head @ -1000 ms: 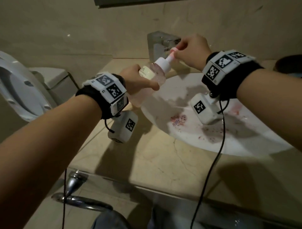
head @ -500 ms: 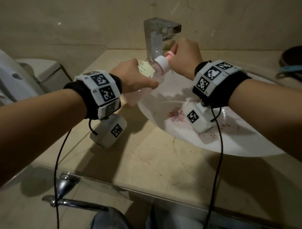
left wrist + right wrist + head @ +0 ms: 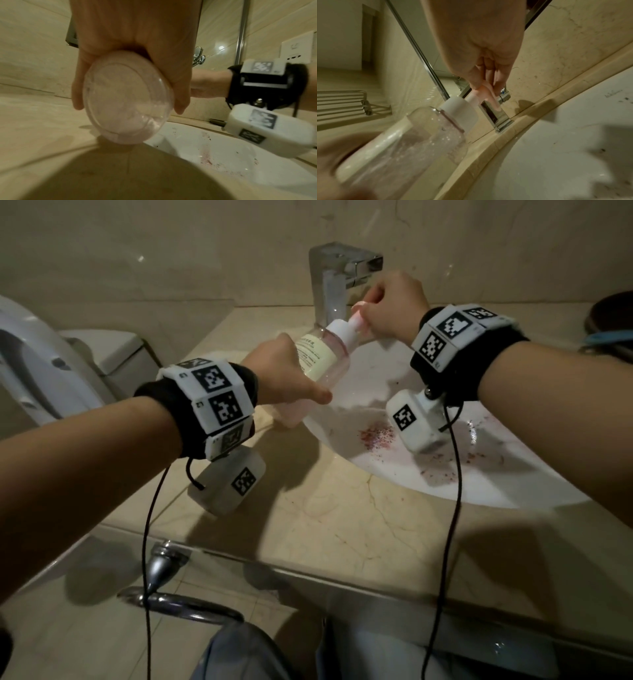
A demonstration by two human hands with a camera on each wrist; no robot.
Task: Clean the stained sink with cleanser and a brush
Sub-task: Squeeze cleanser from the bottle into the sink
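Observation:
A clear cleanser bottle (image 3: pixel 322 361) with pinkish liquid and a cream label tilts over the left rim of the white sink (image 3: pixel 479 484). My left hand (image 3: pixel 284 378) grips its body; the left wrist view shows the round bottle base (image 3: pixel 125 97) between my fingers. My right hand (image 3: pixel 390 306) pinches the small pink cap (image 3: pixel 358 320) on the bottle's white collar (image 3: pixel 460 113), and the cap (image 3: pixel 486 90) sits between my fingertips in the right wrist view. Reddish stains (image 3: pixel 376 436) speckle the basin. No brush is in view.
A chrome tap (image 3: pixel 335 282) stands right behind the bottle. The beige marble counter (image 3: pixel 325 518) surrounds the sink. A toilet (image 3: pixel 51 364) is at left, a chrome towel bar (image 3: pixel 178 604) below the counter edge, and a dark object (image 3: pixel 613 320) at far right.
The bottle and both hands keep their grip, with the right hand still at the cap. The head camera has tilted, showing more of the tap and the wall.

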